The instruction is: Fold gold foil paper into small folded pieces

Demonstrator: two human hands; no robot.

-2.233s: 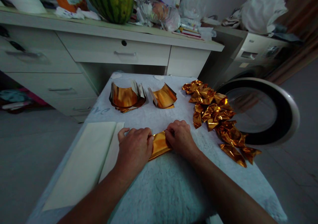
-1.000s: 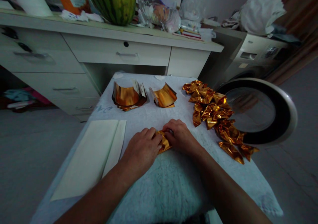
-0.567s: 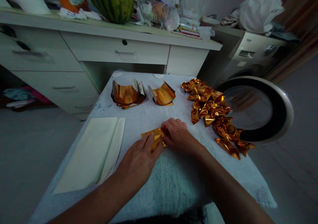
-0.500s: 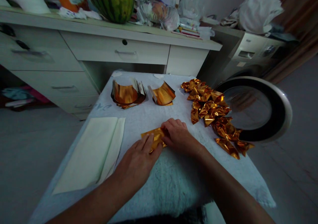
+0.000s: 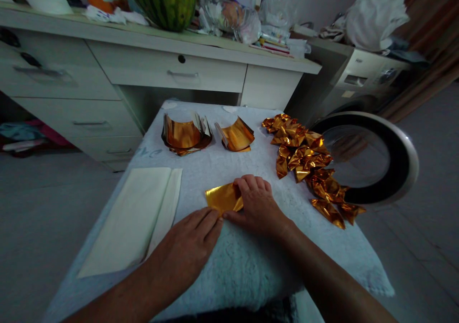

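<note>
A small sheet of gold foil paper (image 5: 222,197) lies on the cloth-covered table between my hands, its left end flat and its right end partly under my fingers. My left hand (image 5: 195,234) pinches the sheet's near edge, fingers pressed together. My right hand (image 5: 258,201) grips the right end, fingers curled over the far side and thumb along the near side. Beyond my hands stand two curved stacks of foil paper, a larger stack (image 5: 183,134) and a smaller stack (image 5: 236,135). Several folded gold foil pieces (image 5: 304,156) are heaped at the right.
White folded paper (image 5: 125,218) lies on the table's left side. Behind stands a white drawer desk (image 5: 158,69) bearing a watermelon (image 5: 167,3) and plastic bags. A washing machine's open round door (image 5: 399,158) hangs close to the table's right edge.
My left hand has slid from on top of the foil to its near edge, exposing more of the sheet. My right hand's thumb has moved nearer to the left fingertips.
</note>
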